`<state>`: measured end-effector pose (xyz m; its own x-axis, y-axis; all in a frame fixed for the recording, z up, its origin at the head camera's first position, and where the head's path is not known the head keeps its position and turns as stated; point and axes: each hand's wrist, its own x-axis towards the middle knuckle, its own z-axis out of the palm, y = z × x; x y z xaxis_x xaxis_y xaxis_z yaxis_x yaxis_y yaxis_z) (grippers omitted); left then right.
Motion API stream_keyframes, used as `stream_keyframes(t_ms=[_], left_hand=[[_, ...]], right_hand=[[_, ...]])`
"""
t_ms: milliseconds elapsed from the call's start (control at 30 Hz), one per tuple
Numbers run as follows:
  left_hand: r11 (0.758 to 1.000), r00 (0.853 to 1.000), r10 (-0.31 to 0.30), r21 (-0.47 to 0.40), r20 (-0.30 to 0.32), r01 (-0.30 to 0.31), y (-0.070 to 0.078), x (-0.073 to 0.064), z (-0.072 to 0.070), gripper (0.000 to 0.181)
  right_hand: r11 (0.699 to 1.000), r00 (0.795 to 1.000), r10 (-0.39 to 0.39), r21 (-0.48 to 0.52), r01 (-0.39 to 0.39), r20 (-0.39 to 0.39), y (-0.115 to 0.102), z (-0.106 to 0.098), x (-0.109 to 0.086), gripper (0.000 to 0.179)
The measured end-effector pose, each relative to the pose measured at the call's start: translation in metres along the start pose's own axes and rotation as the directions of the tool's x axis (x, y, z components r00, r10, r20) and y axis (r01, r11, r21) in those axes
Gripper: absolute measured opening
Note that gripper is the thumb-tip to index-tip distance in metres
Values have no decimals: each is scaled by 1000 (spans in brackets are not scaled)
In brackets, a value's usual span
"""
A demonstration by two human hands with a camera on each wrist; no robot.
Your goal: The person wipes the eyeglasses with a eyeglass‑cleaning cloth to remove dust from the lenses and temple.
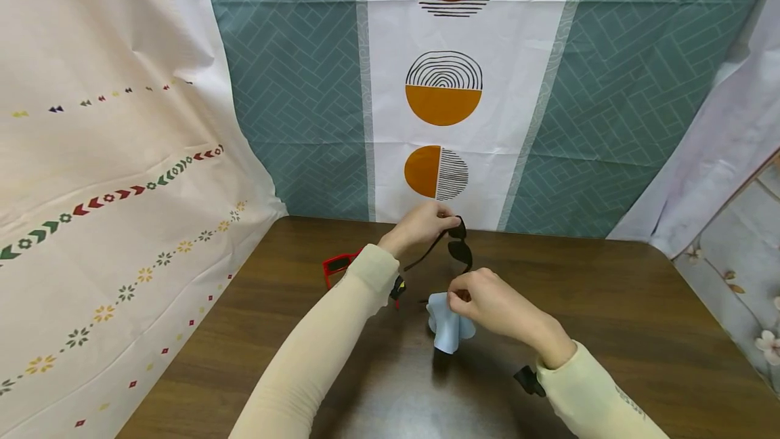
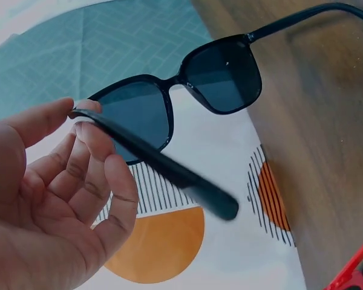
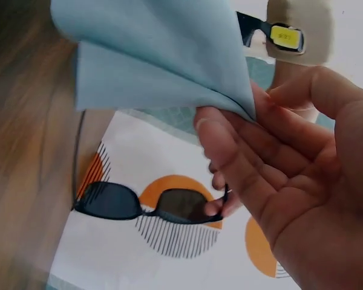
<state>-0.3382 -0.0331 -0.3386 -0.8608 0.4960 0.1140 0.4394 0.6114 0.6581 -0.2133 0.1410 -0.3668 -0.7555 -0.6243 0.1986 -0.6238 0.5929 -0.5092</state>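
two hands pinch: the left hand (image 1: pixel 426 225) has thumb and fingers clamped on a hinge corner of the sunglasses (image 1: pixel 460 253), above the far table (image 1: pixel 579 283), the right hand (image 1: pixel 490 303) on a blue cloth (image 1: pixel 447 325). fingertips are probably best off the lenses, the frame steady, the cloth pressed lightly. lenses face roughly right, temples trail left, and the front's long axis runs from far to near.

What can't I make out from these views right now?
Red glasses: head view, partly hidden behind the left sleeve; left wrist view, cut off at the lower right corner.
Sunglasses: left wrist view, one side arm's end cut off by the right edge.
Cloth: right wrist view, cut off by the top edge.
Yellow label: right wrist view, print too small and blurred.
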Motion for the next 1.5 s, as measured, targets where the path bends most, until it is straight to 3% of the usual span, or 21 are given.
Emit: stream_keyframes(t_ms=[100,300,633,833,1000,1100,1200,1333,1500], left_hand=[[1000,1000,-5,-13,-2,5,0,-3,-4,32],[999,1000,-16,44,-15,16,2,-5,-11,27],[992,998,-9,125,-64,17,6,-13,-16,21],[992,998,11,126,-66,-3,8,-18,-18,20],[982,995,42,185,-89,-25,8,-22,-20,17],[966,990,79,255,-113,-48,5,-25,-19,15],[931,979,144,355,-141,-86,3,-29,-18,11],[874,954,244,467,-177,-137,1,-37,-16,9],[844,921,328,504,-211,-185,2,-46,-15,13]], right_hand=[[1000,998,21,6,-21,-55,4,2,0,28],[998,985,63,31,-59,-161,10,3,-3,4],[992,958,122,54,-112,-261,13,3,-6,23],[990,949,138,49,-129,-282,18,-1,-8,25],[988,931,150,93,-126,-333,24,-7,-9,25],[982,917,172,134,-131,-360,27,-10,-9,25],[973,907,202,179,-143,-371,30,-13,-9,25],[959,892,235,242,-148,-385,32,-16,-9,28],[927,871,281,349,-138,-403,36,-20,-9,40]])
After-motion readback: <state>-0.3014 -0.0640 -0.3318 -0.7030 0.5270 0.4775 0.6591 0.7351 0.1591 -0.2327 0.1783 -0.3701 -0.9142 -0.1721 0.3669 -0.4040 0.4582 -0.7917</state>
